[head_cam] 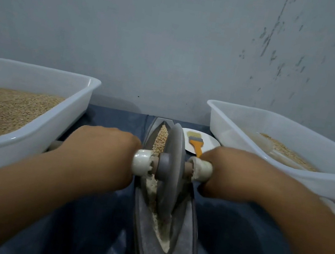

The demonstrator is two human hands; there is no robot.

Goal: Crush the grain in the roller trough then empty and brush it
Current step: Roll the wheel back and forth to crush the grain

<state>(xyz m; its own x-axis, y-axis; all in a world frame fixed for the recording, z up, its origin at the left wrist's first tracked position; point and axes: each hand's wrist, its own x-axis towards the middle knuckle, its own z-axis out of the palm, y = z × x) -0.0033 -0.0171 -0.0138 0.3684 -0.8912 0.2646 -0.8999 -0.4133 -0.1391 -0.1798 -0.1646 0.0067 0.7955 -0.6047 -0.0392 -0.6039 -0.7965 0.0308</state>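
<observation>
Head camera looks down on a work surface covered by a dark blue sheet (243, 239), smooth and faintly glossy, pushed against a pale grey wall (176, 39) whose right side is flecked with dark marks and a thin crack line.

Lengthwise on the sheet lies the roller trough (186, 229), a long boat-shaped piece of dull grey metal with a narrow V-shaped channel and pointed ends. A heavy grey disc wheel (171, 171) stands on edge in the channel, threaded on a brown wooden axle whose ends are wrapped in white padding. The left hand (104, 154) is curled round the left handle (141, 161), and the right hand (232, 173) is curled round the right handle (201, 169); both fists are closed tight on the axle.

Whole tan grain (160, 139) fills the far part of the channel beyond the wheel, while pale, powdery crushed meal (162, 237) lies in the near part.

To the left sits a translucent white plastic tub (69, 123) heaped with wheat-coloured grain; a matching tub (286, 180) on the right holds a shallower layer. Between the trough and the right tub rests a white round plate (211, 139), carrying a small brush (195, 141) with pale bristles, a metal ferrule and an orange handle.
</observation>
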